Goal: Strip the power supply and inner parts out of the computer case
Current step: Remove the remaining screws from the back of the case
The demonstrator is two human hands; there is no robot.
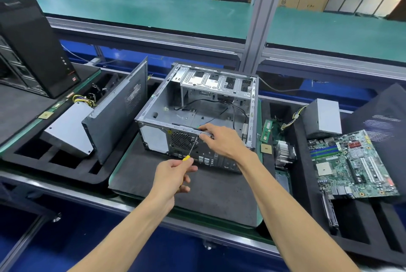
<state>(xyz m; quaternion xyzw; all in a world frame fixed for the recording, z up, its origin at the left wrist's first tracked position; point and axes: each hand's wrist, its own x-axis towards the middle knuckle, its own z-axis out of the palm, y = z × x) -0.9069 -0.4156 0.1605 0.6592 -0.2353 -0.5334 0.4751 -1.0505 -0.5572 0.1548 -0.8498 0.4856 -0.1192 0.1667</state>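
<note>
- The computer case (197, 115) lies on its side on the dark foam mat (211, 197), open face up and rear panel toward me. This gives me a clear look down into the shell and a straight line to the rear screws.
- My right hand (222, 140) grips the top rear rail of the case, fingers curled over the edge. In my judgement this braces the case so it does not slide under tool pressure.
- My left hand (173, 175) is closed around the yellow handle of the screwdriver (190, 149). The shaft slopes up to the rear panel just beside the fan grille (183, 140), and the tip sits just below my right fingers.
- The case is directly ahead, touching my right hand and reached by the tool in my left.
- Inside, black cables (219, 107) are loose on the floor of the shell below the drive cage (215, 84).
- A power supply (324, 118) and a circuit board (351, 164) rest in the tray to my right, well apart from both hands.
</note>
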